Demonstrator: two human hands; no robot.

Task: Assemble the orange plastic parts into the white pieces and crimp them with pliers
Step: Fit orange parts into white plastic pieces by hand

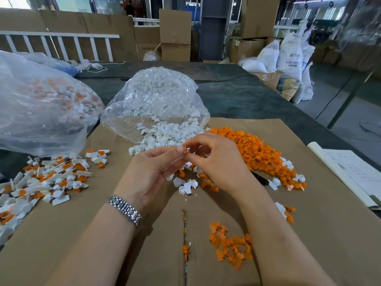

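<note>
Currently a small orange part (186, 150) is pinched between the fingertips of both hands, held above the desk (309, 234) just in front of the white pieces (165, 134) spilling from the clear bag (156, 93). The left hand (152, 172) is curled, with something white glimpsed under its fingers, probably a white piece, though that cannot be confirmed. The right hand (218, 162) is closed on the orange part from the other side; the two hands are together, touching at the fingertips.

Risks, as judged:
- The part is gripped only at its edges, so it could be flicked out into the loose orange pile (257, 153) and lost among identical parts.
- If it is pushed in skewed, a half-seated fit is likely, and a bad crimp would follow.
- A dark handle (260, 178), possibly the pliers, is half buried beside the right wrist; fumbling for it could scatter parts.

Orientation: the orange part's long axis is seen roughly upright, tilted slightly. Which end faces up cannot be told.

Assembled pieces (51, 178) are heaped at left.
</note>
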